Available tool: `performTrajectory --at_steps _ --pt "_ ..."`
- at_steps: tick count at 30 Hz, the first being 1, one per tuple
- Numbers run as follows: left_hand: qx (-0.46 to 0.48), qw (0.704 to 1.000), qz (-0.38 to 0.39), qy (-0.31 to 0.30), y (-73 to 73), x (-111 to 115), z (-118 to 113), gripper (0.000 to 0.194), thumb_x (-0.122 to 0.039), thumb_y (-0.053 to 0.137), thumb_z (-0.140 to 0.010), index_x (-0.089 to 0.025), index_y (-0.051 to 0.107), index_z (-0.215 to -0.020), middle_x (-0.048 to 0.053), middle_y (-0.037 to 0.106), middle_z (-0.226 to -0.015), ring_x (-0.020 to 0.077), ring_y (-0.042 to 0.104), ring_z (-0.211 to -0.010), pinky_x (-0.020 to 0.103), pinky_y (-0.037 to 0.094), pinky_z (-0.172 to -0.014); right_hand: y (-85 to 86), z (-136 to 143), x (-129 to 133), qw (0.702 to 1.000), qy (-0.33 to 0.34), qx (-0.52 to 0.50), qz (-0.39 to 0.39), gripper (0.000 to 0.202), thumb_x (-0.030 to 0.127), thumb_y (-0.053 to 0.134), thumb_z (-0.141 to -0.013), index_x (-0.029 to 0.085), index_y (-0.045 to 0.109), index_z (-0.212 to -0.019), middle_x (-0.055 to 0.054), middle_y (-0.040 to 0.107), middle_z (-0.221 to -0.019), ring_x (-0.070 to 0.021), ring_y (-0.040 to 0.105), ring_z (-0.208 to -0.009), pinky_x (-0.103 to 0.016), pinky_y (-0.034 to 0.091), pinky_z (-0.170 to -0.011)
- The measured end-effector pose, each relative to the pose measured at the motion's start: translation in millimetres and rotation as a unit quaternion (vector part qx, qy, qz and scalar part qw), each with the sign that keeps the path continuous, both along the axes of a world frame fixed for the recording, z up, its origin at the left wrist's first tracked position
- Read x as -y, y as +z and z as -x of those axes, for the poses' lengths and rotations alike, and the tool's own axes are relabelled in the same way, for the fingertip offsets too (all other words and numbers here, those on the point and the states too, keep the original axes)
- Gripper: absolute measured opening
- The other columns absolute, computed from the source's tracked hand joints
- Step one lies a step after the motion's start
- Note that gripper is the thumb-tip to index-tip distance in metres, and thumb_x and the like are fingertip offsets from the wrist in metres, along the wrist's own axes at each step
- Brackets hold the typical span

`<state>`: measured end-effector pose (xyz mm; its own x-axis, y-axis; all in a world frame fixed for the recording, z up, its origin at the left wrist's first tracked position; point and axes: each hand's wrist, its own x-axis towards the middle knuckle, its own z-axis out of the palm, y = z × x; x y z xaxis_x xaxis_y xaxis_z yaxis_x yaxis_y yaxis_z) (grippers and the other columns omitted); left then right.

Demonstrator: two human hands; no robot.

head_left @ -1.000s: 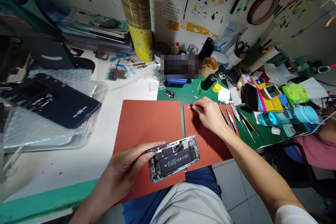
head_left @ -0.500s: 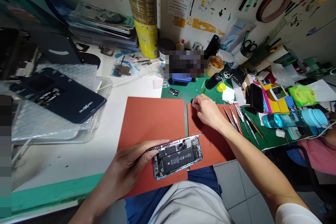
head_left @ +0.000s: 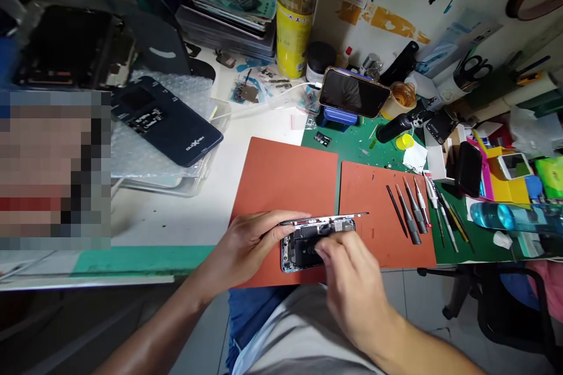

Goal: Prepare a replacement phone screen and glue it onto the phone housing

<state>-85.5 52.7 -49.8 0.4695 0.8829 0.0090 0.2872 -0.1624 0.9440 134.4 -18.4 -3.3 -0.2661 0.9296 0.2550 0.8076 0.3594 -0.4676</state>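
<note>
An opened phone (head_left: 303,249) shows its black battery and inner parts, with its screen part raised at the far edge. My left hand (head_left: 250,246) holds the raised part at the phone's left end, thumb and fingers closed on it. Over the right part of the battery is my right hand (head_left: 347,269), its fingers pinched together; whatever they hold, if anything, is hidden. Beneath the phone lies a red-brown mat (head_left: 285,181). A second red-brown mat (head_left: 365,199) bears several slim tools (head_left: 407,211) to the right.
A phone (head_left: 354,92) leans on a blue stand (head_left: 338,117) at the back. A dark blue panel (head_left: 176,123) rests on bubble wrap at the left. Behind stands a yellow spray can (head_left: 292,41). A blue bottle (head_left: 510,218) lies at the right.
My right hand has come from the far side of the right mat to the opened phone. The camera view has shifted, and my left hand still holds the phone.
</note>
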Motion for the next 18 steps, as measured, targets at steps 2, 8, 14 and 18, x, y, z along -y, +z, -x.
performTrajectory --at_steps 2,8,14,18 --pt "0.006 1.000 0.001 0.001 0.3 1 1 0.031 -0.027 0.052 -0.111 -0.029 0.078 -0.127 -0.005 0.085 -0.123 0.0135 0.081 -0.112 0.018 0.059 -0.101 -23.0 19 0 0.997 -0.025 0.054 -0.052 0.023 0.006 0.048 -0.107 0.017 0.065 -0.117 -0.006 0.068 -0.090 -0.0209 0.064 -0.078 -0.032 0.053 -0.065" --pt "0.010 1.000 0.003 0.001 -2.4 1 1 0.030 -0.030 0.054 -0.112 -0.027 0.079 -0.126 -0.003 0.085 -0.124 0.0152 0.081 -0.113 0.018 0.060 -0.100 -45.7 38 -11 0.984 -0.051 0.117 -0.127 0.020 0.005 0.048 -0.110 0.010 0.066 -0.114 -0.006 0.067 -0.083 -0.0193 0.061 -0.073 -0.032 0.049 -0.064" --pt "0.011 1.000 -0.016 0.006 -3.1 0 1 0.029 -0.029 0.056 -0.111 -0.028 0.079 -0.127 -0.003 0.085 -0.123 0.0151 0.082 -0.111 0.018 0.060 -0.100 -45.1 43 -11 0.981 -0.052 0.142 -0.122 0.022 0.007 0.044 -0.111 0.012 0.065 -0.114 -0.005 0.066 -0.083 -0.0192 0.060 -0.073 -0.032 0.048 -0.064" --pt "0.010 1.000 -0.014 0.005 -1.9 0 2 0.028 -0.029 0.056 -0.111 -0.027 0.080 -0.126 -0.002 0.085 -0.123 0.0155 0.082 -0.112 0.018 0.060 -0.099 -44.8 45 -14 0.979 -0.057 0.150 -0.126 0.024 0.007 0.042 -0.111 0.012 0.065 -0.114 -0.006 0.066 -0.084 -0.0194 0.060 -0.074 -0.032 0.050 -0.068"
